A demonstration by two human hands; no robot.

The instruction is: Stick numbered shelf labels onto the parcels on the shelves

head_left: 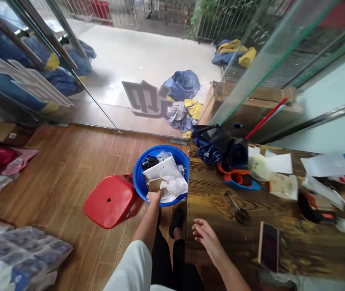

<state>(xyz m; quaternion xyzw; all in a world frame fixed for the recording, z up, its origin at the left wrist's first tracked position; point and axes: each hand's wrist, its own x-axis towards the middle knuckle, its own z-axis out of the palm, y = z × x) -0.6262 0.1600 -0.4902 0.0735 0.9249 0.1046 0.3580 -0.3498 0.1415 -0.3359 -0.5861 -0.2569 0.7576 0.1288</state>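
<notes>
A round blue bin (138,182) stands on the floor, holding white paper (172,178), a black plastic bag (150,162) and a brown cardboard piece (154,185). At its near rim, my left hand (154,197) reaches in with fingers closed against the cardboard piece. My right hand (202,231) is over the left edge of the wooden table (209,206), its fingers bent and apart, with nothing in it. Scissors (237,208) and a phone (268,246) lie on the table to the right of that hand.
A red stool (110,201) is left of the bin. A glass door with bundles (182,85) behind it lies ahead. Tape dispensers (241,180), bags and papers cover the table's far side. Plastic-wrapped packs (24,258) sit at lower left.
</notes>
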